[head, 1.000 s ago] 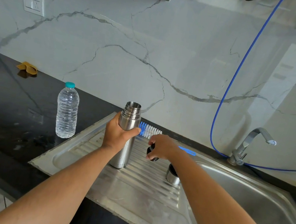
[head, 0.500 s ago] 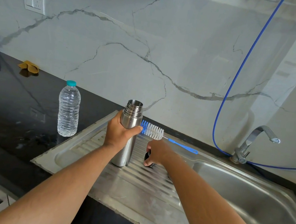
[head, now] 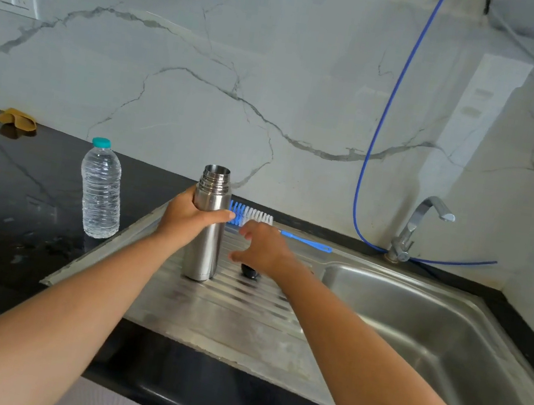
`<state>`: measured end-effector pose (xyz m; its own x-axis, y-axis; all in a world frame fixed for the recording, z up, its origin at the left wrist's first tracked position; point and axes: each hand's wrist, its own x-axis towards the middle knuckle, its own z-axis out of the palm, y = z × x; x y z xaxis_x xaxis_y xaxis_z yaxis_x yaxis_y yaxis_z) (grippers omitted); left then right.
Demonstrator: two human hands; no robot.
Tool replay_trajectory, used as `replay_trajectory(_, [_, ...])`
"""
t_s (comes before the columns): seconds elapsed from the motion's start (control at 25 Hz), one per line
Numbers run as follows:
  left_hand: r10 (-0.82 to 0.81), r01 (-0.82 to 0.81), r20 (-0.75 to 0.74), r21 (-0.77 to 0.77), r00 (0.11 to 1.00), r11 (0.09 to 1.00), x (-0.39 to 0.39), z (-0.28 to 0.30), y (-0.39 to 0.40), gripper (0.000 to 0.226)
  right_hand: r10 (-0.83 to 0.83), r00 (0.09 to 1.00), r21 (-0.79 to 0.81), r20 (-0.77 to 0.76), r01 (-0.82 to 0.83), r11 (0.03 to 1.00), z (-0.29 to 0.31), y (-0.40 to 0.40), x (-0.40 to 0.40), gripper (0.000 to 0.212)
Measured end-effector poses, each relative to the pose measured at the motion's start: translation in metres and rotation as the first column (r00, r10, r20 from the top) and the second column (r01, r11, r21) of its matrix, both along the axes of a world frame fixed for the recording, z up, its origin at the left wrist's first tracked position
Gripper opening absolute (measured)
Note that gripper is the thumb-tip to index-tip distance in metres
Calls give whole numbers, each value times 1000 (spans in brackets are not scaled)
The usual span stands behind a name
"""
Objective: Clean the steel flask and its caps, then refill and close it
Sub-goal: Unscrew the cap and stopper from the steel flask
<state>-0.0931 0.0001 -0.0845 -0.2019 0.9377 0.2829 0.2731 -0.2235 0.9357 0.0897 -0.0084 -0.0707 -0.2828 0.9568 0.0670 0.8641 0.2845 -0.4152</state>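
The steel flask (head: 207, 224) stands upright and uncapped on the ribbed drainboard (head: 235, 315) of the sink, its open mouth facing up. It is gripped around the upper body by the left hand (head: 186, 221), fingers and thumb curled round the steel just below the threaded neck.

The right hand (head: 264, 248) hovers just to the right of the flask, fingers loosely spread and nothing held in it. Directly beneath its palm a small dark cap (head: 250, 272) lies on the drainboard ribs, mostly hidden by the hand; whether it is touched cannot be told. A second cap is not seen in this view.

The relation that matters is judged to be that between the right hand and the bottle brush (head: 256, 217). The brush lies just behind the right hand, at the far rim of the drainboard by the wall. Its long axis runs left to right, roughly parallel to the wall: the blue and white bristle head is next to the flask, partly hidden behind it, and the thin blue handle (head: 306, 242) points away toward the tap (head: 418, 225) and the basin (head: 437, 349). The right hand is clearly the nearer one, and the left is occupied. If the brush is to be taken next, a short reach forward would probably be needed, with the handle lying slightly to the right of the fingertips.

A clear water bottle (head: 100, 189) with a teal cap stands on the black table left of the drainboard, well apart from the flask.
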Motion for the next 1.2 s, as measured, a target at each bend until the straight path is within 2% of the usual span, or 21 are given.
replay_trajectory(0.12, [34,-47,-153,-85,988,995,-7,18,-12,41,-10,994,-20,-111,8,1000,7,-26,1,69])
replay_trajectory(0.24, [6,-28,-221,-95,975,995,1,34,-36,38,-17,967,-28,-254,10,1000,11,-50,6,81])
replay_trajectory(0.32, [-52,36,-227,-74,972,997,16,46,-54,38,5,937,-28,-350,-16,999,14,-65,15,82])
replay_trajectory(0.44, [-175,171,-220,-36,960,985,52,66,-79,45,49,872,12,-487,-50,999,17,-89,35,72])
replay_trajectory(0.64, [-299,306,-176,14,938,952,128,91,-105,44,-15,765,187,-644,176,966,18,-119,88,77])
replay_trajectory(0.76, [-389,399,-192,15,901,917,172,97,-113,44,-36,758,254,-651,263,931,21,-135,130,66])
replay_trajectory(1.0, [-579,576,-91,-60,810,816,248,64,-102,46,-132,786,283,-604,366,886,1,-142,205,44])
replay_trajectory(1.12, [-648,641,-96,-91,756,762,273,35,-85,50,-216,792,251,-571,419,873,-19,-136,239,47])
replay_trajectory(1.2, [-618,612,-102,-85,779,786,278,16,-71,53,-272,811,229,-518,438,869,-30,-130,259,53])
